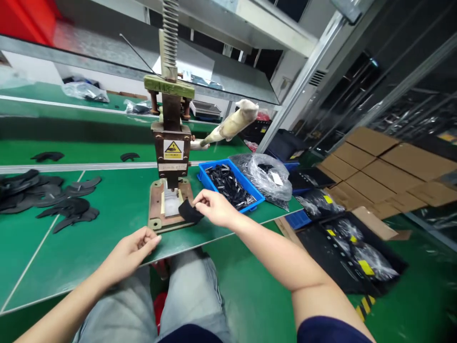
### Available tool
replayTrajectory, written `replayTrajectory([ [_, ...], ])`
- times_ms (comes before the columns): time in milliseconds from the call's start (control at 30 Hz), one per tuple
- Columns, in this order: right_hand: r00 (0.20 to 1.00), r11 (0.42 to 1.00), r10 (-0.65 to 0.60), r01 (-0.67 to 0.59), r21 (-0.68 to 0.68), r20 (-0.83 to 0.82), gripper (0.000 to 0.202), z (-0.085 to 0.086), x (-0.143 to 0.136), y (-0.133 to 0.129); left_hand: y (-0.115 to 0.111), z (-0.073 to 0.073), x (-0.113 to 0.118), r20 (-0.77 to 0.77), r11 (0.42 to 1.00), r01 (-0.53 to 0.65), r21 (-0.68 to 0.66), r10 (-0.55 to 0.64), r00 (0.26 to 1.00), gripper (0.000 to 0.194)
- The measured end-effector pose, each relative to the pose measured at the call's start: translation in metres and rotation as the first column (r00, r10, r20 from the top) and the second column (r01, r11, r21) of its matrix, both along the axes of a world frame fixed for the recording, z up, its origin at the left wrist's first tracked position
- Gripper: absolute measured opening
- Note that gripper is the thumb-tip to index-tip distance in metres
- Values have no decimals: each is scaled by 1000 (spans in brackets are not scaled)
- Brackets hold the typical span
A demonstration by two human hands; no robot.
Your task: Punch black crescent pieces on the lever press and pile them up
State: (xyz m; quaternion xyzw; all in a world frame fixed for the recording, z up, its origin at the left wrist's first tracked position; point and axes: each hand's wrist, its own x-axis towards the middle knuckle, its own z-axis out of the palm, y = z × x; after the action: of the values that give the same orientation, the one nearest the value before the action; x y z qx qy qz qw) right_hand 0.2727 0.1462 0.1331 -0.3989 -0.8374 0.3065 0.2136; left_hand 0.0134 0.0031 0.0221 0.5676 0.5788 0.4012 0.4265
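My right hand (216, 208) pinches a black, curved, flat piece (189, 212) between thumb and fingertips. The piece is tilted over the right front of the base plate (155, 202) of a hand press (171, 138). Its far end is close to the pale block under the press ram. Resting by the table's front edge, just left of the base, is my left hand (135, 248). Its fingers are loosely curled with the thumb apart, and nothing shows in it. The press lever (232, 125), wrapped in a pale cover, sticks up to the right.
Black curved pieces (71, 207) lie heaped on the green table (114, 205) at the left. Right of the press stands a blue tray (203, 178) of small black parts. A clear plastic bag (271, 178) sits beside it. Cardboard boxes (389, 166) stand beyond.
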Motion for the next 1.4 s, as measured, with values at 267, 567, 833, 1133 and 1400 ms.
replayTrajectory([
  [267, 889, 874, -400, 298, 384, 221, 28, 70, 4, 162, -9, -7, 7, -191, 997, 44, 67, -31, 981, 41],
  [567, 731, 854, -495, 309, 419, 470, 37, 49, 36, 199, -8, -8, 4, -264, 993, 51, 109, -20, 964, 38],
  [833, 647, 990, -134, 127, 67, 751, 56, 0, 79, 149, -9, -6, 5, -165, 996, 58, 65, -46, 985, 36],
  [1133, 601, 997, -6, 70, -45, 799, 38, -17, 73, 121, -11, -3, 7, -168, 996, 45, 73, -32, 985, 35],
  [1400, 706, 998, -18, 52, -26, 707, 34, -23, 83, 111, -11, -11, 8, -128, 996, 38, 74, -29, 991, 36],
])
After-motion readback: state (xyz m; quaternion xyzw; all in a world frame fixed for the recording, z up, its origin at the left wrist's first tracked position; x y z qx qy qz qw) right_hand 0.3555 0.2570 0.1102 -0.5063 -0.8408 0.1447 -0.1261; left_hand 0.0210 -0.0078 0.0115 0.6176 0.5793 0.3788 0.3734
